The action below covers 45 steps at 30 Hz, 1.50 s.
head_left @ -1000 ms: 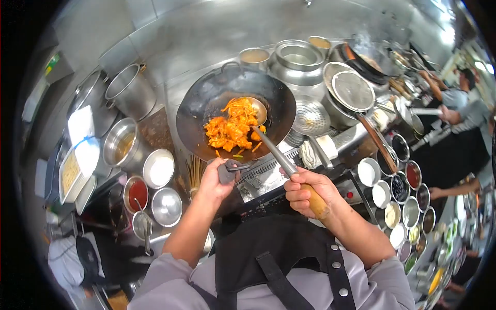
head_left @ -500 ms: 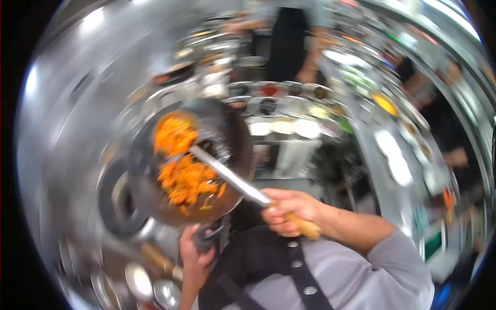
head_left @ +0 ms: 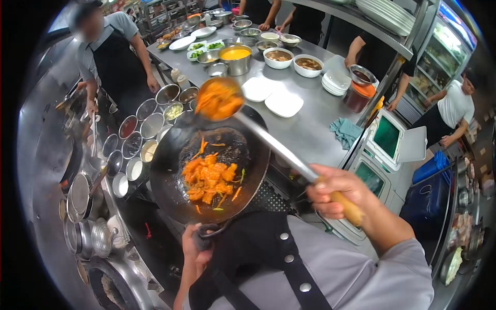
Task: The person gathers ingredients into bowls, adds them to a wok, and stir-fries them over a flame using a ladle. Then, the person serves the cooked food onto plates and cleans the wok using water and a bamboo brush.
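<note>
My left hand (head_left: 191,247) grips the looped handle of a dark wok (head_left: 168,160), which is held tilted in front of my apron. In the wok lies a heap of glossy orange food pieces (head_left: 211,178) with a few shreds around it. My right hand (head_left: 338,192) is closed around the wooden end of a long-handled ladle (head_left: 279,147). Its bowl, slightly blurred, is above the wok's far rim and full of orange food (head_left: 219,101). Square white plates (head_left: 284,105) lie on the steel table just beyond.
The steel table (head_left: 320,129) also bears soup bowls (head_left: 278,58), a pot of yellow liquid (head_left: 236,61) and a cloth (head_left: 346,133). Seasoning containers (head_left: 152,125) stand to the left. A co-worker (head_left: 113,62) is far left; others stand behind the table.
My view has swung right, from the stove area to the table with plates. The wok has come along, and the ladle has risen from inside it with food.
</note>
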Available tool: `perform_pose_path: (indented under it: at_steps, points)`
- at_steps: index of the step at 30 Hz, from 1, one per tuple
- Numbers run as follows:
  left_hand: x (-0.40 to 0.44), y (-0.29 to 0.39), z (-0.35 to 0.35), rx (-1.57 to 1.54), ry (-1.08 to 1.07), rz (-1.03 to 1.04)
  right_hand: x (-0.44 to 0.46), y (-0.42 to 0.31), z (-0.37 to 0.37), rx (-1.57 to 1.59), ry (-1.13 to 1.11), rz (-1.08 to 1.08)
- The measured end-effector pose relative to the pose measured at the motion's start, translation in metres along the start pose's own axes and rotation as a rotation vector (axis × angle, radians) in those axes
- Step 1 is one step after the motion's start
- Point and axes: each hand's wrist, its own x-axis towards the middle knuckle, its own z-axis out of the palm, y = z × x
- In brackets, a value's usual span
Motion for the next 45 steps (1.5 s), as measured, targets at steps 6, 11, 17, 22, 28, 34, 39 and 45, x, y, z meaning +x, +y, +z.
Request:
perform_pose_path:
  at_steps: [6, 11, 17, 22, 28, 34, 39, 45]
  points:
    - [0.028, -0.039, 0.035, 0.039, 0.043, -0.022, -0.007, -0.061, -0.106, -0.624, 0.389, -0.205]
    - [0.030, -0.063, 0.054, 0.104, 0.049, -0.064, 0.038, -0.064, -0.229, -0.948, 0.493, -0.214]
    - [0.028, -0.078, 0.062, 0.086, 0.071, 0.065, 0.043, -0.058, -0.253, -1.235, 0.671, -0.242]
    - [0.032, -0.074, 0.059, 0.100, 0.045, 0.054, 0.043, -0.061, -0.246, -1.482, 0.724, -0.286]
    - [0.029, -0.064, 0.060, 0.131, 0.025, 0.080, 0.041, -0.053, -0.239, -1.569, 0.785, -0.328]
    - [0.027, -0.047, 0.057, 0.160, 0.020, 0.061, 0.043, -0.037, -0.234, -1.465, 0.806, -0.442]
    - [0.025, -0.040, 0.066, 0.179, 0.053, 0.072, 0.036, -0.031, -0.217, -0.607, 0.572, -0.432]
    - [0.032, -0.022, 0.034, 0.166, 0.015, -0.016, 0.006, 0.012, -0.150, -0.069, 0.184, -0.444]
